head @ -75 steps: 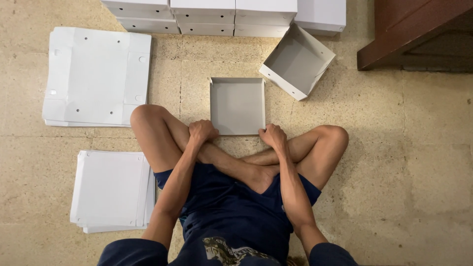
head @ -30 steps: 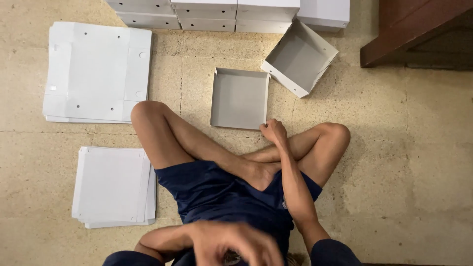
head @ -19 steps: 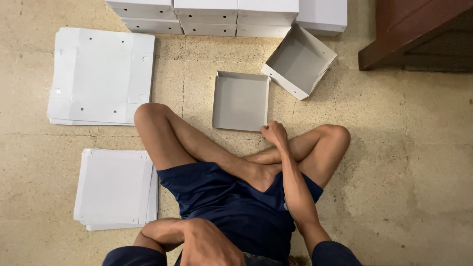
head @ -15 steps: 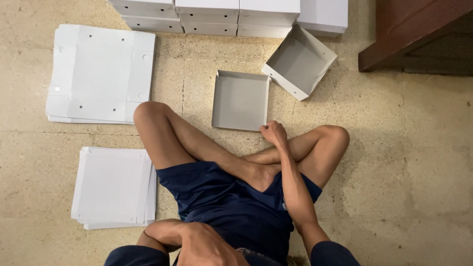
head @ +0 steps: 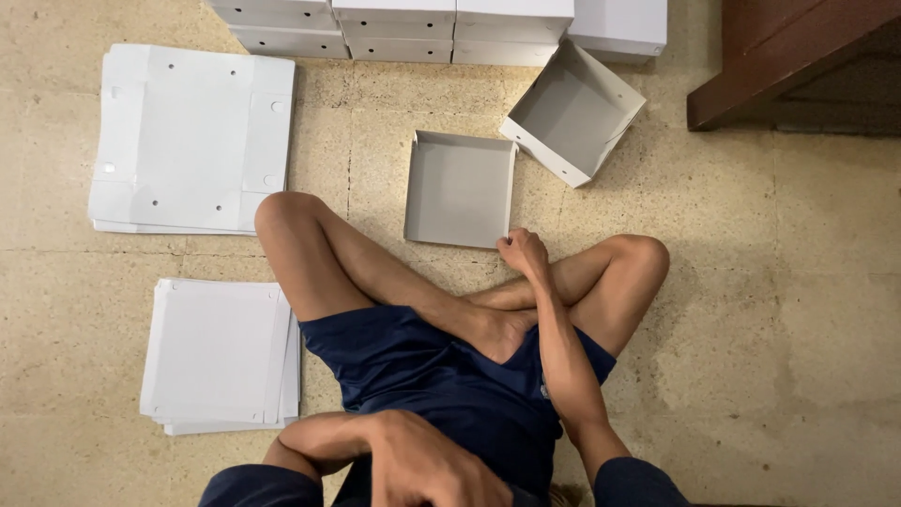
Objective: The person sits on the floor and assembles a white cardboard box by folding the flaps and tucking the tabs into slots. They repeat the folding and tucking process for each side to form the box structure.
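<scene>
Floor: you sit cross-legged among cardboard.

Large flat blanks far left; smaller flat sheets by your left knee. Finished boxes stacked along top edge; tilted open box leans near them.

Open grey tray lies straight ahead, between your knees.

Right hand: fingers curled, touching tray's near right corner; firm grip or mere rest, cannot tell.

Left hand: pulled close to camera, blurred, holds nothing visible, well apart from tray.

Step, as judged: tray folded, being steadied. Next move calls for your left hand back at tray.

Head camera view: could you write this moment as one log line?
right hand: closed, at near corner of open grey box | left hand: pulled in near body, empty | flat white sheets: stacked on floor, at person's left
</scene>
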